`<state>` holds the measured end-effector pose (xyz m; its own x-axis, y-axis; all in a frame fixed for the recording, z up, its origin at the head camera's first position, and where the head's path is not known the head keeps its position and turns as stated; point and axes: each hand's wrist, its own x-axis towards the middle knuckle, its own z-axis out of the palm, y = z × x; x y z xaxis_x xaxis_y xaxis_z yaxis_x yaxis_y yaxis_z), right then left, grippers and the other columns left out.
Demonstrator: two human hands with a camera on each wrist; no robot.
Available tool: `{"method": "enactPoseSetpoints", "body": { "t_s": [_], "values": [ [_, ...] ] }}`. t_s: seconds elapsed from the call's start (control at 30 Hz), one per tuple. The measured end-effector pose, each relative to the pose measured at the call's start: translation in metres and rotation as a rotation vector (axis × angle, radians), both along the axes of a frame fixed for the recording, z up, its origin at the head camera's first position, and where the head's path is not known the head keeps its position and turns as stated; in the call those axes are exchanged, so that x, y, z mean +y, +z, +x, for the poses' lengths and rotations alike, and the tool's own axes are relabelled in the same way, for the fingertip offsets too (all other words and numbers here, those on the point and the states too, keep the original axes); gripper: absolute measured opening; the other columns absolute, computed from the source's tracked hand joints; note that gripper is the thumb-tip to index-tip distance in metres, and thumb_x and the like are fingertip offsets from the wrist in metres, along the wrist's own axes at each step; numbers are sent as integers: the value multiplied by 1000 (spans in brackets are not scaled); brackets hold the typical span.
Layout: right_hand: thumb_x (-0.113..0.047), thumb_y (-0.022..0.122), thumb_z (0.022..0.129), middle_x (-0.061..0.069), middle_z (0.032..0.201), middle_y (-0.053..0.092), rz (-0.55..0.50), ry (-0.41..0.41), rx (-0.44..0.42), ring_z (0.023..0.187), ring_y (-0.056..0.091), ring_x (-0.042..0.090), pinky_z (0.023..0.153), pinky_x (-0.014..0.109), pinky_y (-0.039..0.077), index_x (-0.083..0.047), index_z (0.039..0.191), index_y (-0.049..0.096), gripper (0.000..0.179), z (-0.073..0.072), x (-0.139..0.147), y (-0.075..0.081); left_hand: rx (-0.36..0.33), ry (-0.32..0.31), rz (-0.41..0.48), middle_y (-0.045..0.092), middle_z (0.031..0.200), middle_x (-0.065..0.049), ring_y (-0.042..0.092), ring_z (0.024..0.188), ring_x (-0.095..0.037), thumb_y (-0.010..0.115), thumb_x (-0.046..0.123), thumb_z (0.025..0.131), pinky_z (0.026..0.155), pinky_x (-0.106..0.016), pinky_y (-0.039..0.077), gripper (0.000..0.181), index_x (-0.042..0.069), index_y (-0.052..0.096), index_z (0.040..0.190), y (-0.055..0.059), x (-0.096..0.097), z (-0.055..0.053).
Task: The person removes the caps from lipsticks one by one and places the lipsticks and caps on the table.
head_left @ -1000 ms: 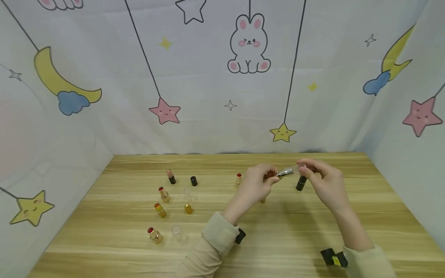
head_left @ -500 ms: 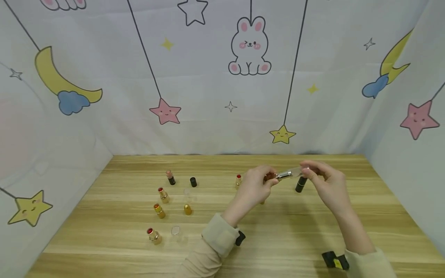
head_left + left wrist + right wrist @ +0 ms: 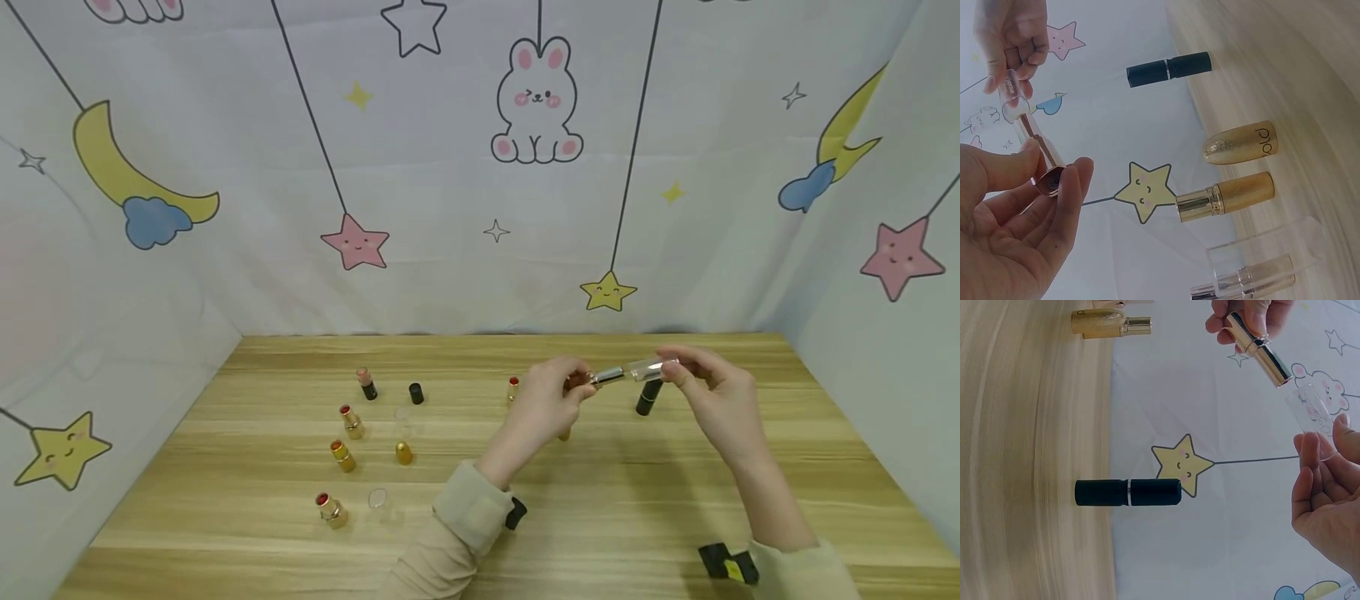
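My left hand pinches a shiny gold-and-silver lipstick tube near its base, tilted above the table. Facing it, my right hand holds a clear cap between thumb and fingers. In the right wrist view a small gap parts the tube's end from the cap's rim. A black lipstick tube stands upright below and behind the cap. Near my left hand, the left wrist view has a gold cap, a gold lipstick tube and a clear cap over another tube.
On the table's left stand a pink lipstick, a black cap, several uncapped gold lipsticks, a gold cap and a clear cap. A red lipstick is partly behind my left hand. Patterned cloth walls surround the table.
The clear cap has slid off the lipstick tube as my right hand drew it to the right. My left hand has shifted slightly left with the tube.
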<state>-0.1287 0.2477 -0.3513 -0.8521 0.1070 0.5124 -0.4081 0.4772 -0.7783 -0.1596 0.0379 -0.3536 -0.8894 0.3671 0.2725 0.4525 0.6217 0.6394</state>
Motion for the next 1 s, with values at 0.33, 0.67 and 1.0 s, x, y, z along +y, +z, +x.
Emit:
{"method": "enactPoseSetpoints", "body": {
  "t_s": [0.33, 0.67, 1.0],
  "values": [
    [-12, 65, 91, -27, 86, 64, -10, -32, -25, 75, 61, -6, 72, 8, 48, 3, 112, 67, 25, 1, 4, -1, 19, 8, 9, 69, 89, 1, 58, 73, -6, 68, 20, 89, 65, -15, 46, 14, 12, 70, 100, -3, -1, -2],
    [-13, 65, 91, -29, 86, 64, -4, -45, -36, 76, 61, -6, 72, 8, 48, 2, 113, 67, 26, 1, 9, -4, 16, 18, 17, 71, 87, 3, 61, 73, -4, 71, 21, 87, 65, -13, 46, 17, 14, 71, 101, -5, 0, -3],
    [-15, 65, 91, -22, 84, 66, 19, -55, -54, 77, 61, -5, 72, 8, 47, 0, 113, 67, 27, 1, 11, -8, 24, -4, 33, 72, 86, 2, 58, 70, -1, 72, 18, 85, 62, -10, 44, 15, 12, 71, 100, -9, 2, -8]
  ]
}}
